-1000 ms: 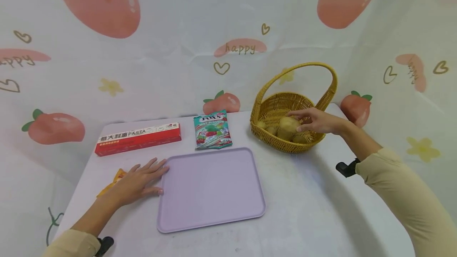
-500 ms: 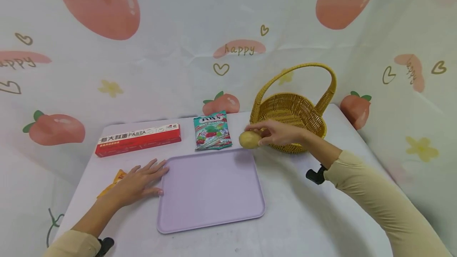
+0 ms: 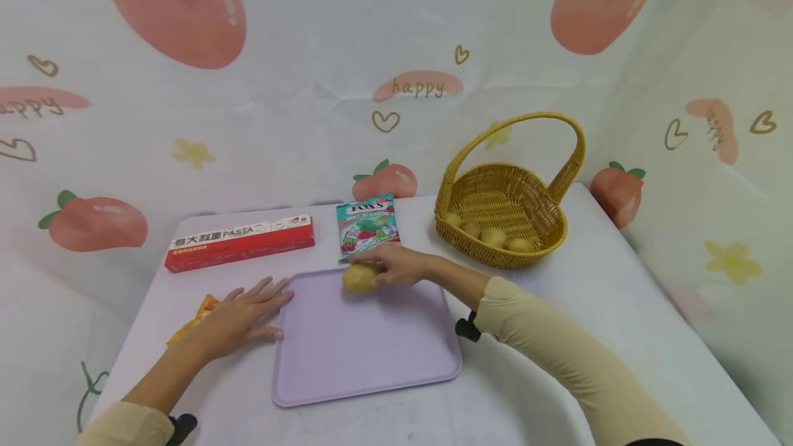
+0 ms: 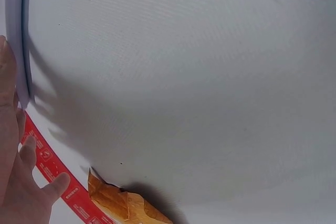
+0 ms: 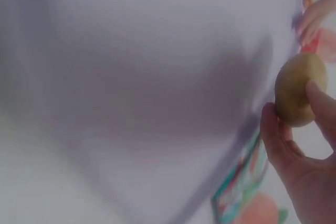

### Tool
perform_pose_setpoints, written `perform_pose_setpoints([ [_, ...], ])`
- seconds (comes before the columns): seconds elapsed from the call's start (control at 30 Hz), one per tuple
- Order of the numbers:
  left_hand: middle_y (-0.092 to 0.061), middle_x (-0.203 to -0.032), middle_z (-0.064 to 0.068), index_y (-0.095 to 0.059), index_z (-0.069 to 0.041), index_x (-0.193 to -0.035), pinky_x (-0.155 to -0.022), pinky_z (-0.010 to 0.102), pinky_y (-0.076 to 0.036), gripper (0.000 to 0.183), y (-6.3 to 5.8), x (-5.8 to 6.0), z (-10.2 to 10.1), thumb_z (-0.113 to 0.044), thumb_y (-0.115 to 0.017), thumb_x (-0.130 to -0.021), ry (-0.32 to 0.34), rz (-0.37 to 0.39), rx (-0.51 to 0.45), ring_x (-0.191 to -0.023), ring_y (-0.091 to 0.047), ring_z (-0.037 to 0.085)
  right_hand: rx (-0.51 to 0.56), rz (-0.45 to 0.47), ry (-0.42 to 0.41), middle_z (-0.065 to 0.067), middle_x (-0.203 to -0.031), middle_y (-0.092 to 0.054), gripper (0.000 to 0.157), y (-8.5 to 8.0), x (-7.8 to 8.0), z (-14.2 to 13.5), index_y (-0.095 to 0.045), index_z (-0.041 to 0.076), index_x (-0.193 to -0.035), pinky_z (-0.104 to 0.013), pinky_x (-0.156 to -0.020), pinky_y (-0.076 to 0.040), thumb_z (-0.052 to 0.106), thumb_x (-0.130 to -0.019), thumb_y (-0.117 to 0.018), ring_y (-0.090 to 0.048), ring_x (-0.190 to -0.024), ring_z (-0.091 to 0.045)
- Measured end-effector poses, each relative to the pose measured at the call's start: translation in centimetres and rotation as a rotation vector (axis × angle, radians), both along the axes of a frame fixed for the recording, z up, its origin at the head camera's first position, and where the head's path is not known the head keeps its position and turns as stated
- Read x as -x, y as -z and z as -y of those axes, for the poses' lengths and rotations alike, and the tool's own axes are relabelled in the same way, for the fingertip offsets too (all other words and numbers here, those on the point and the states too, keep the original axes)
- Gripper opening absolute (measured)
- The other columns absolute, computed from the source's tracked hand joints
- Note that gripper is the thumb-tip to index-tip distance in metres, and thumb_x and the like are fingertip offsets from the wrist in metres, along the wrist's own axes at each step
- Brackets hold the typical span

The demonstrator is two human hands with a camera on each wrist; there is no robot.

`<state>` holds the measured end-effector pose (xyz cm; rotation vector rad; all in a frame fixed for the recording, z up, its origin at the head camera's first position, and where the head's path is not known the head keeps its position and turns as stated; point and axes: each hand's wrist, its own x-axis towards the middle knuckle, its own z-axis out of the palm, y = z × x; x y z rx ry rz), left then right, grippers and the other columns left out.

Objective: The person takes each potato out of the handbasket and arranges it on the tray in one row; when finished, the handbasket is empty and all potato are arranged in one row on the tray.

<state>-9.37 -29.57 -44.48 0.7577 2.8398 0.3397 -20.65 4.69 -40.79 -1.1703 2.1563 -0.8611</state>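
In the head view my right hand [image 3: 396,265] pinches a potato [image 3: 359,279] over the back part of the lilac tray [image 3: 372,343]. The right wrist view shows thumb and fingers on opposite sides of that potato [image 5: 300,88]. My left hand [image 3: 238,317] lies with spread, fairly straight fingers at the tray's left edge, fingertips right at the rim. Under the left wrist an orange packet [image 3: 207,305] pokes out, partly hidden by the hand; the left wrist view shows its crinkled end [image 4: 126,205]. Several more potatoes [image 3: 493,237] lie in the wicker basket [image 3: 545,208].
A red pasta box [image 3: 241,243] lies at the back left. Behind the tray is a green Fox's candy bag [image 3: 369,222], its lower edge partly covered by the right hand. The basket's tall handle [image 3: 514,118] arches up at the back right, near the printed backdrop [image 3: 297,122].
My right hand has lifted the potato out of the basket and carried it left over the tray. The left hand has stayed where it was.
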Motion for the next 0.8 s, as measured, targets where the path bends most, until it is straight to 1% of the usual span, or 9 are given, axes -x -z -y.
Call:
perform_pose_setpoints([
  [0.07,-0.037,-0.158,0.01,-0.045,-0.017,-0.151,-0.107,0.073,-0.025,0.079,0.0,0.1,0.0,-0.058,-0.066,-0.086,0.002,-0.002,0.003,-0.145,-0.027,0.044,-0.005,-0.002,0.012,-0.004,-0.106,-0.055,0.054,0.6,-0.2,1.3,-0.053,0.007,-0.142,-0.021,-0.073,-0.04,0.0,-0.091,-0.068,-0.048,-0.089,-0.016],
  [0.13,-0.037,-0.158,0.01,-0.045,-0.017,-0.151,-0.107,0.073,-0.025,0.079,0.1,0.1,0.0,-0.059,-0.066,-0.086,0.003,-0.003,0.003,-0.145,-0.027,0.043,0.0,0.004,0.026,-0.002,-0.106,-0.055,0.053,1.0,-0.4,2.5,-0.054,0.009,-0.142,-0.021,-0.073,-0.04,0.001,-0.091,-0.069,-0.048,-0.088,-0.015],
  [0.23,-0.036,-0.159,0.009,-0.045,-0.018,-0.151,-0.107,0.073,-0.025,0.079,0.0,0.1,0.0,-0.059,-0.066,-0.086,0.001,0.001,0.0,-0.145,-0.027,0.043,0.006,-0.004,0.046,-0.003,-0.106,-0.057,0.055,1.4,-0.7,4.5,-0.053,0.009,-0.143,-0.019,-0.072,-0.041,0.002,-0.091,-0.069,-0.048,-0.089,-0.014],
  [0.3,-0.037,-0.158,0.01,-0.045,-0.018,-0.151,-0.106,0.074,-0.025,0.079,0.0,0.1,0.1,-0.059,-0.066,-0.086,-0.001,0.002,0.0,-0.145,-0.027,0.044,0.016,-0.014,0.045,-0.004,-0.108,-0.059,0.055,1.6,-0.9,5.8,-0.052,0.007,-0.144,-0.018,-0.072,-0.041,0.002,-0.091,-0.069,-0.048,-0.088,-0.013],
  [0.43,-0.037,-0.158,0.01,-0.046,-0.018,-0.151,-0.106,0.074,-0.026,0.08,0.0,-0.1,0.2,-0.059,-0.066,-0.086,-0.001,-0.003,0.002,-0.144,-0.028,0.044,-0.002,-0.053,0.057,-0.005,-0.111,-0.062,0.055,2.0,-1.3,7.8,-0.052,0.007,-0.144,-0.017,-0.073,-0.042,0.003,-0.091,-0.069,-0.05,-0.087,-0.011],
  [0.53,-0.037,-0.158,0.011,-0.045,-0.018,-0.151,-0.106,0.074,-0.027,0.08,0.0,-0.1,0.2,-0.06,-0.066,-0.086,0.002,-0.006,-0.004,-0.144,-0.029,0.044,-0.04,-0.11,0.078,-0.004,-0.117,-0.064,0.055,2.2,-1.6,8.9,-0.053,0.008,-0.143,-0.017,-0.078,-0.042,0.004,-0.091,-0.07,-0.05,-0.092,-0.01],
  [0.67,-0.037,-0.158,0.01,-0.044,-0.018,-0.151,-0.105,0.074,-0.027,0.08,0.1,0.0,0.1,-0.059,-0.066,-0.086,0.006,-0.009,-0.009,-0.144,-0.029,0.044,-0.089,-0.19,0.127,-0.004,-0.125,-0.064,0.054,2.2,-2.3,9.7,-0.053,0.009,-0.144,-0.019,-0.085,-0.041,0.008,-0.092,-0.07,-0.051,-0.099,-0.01],
  [0.8,-0.037,-0.158,0.01,-0.046,-0.017,-0.15,-0.105,0.073,-0.028,0.079,0.2,0.0,0.2,-0.057,-0.068,-0.086,0.008,-0.023,-0.002,-0.144,-0.03,0.044,-0.106,-0.222,0.175,-0.006,-0.128,-0.063,0.054,2.2,-2.9,10.1,-0.052,0.011,-0.145,-0.019,-0.083,-0.042,0.012,-0.094,-0.068,-0.053,-0.1,-0.01],
])
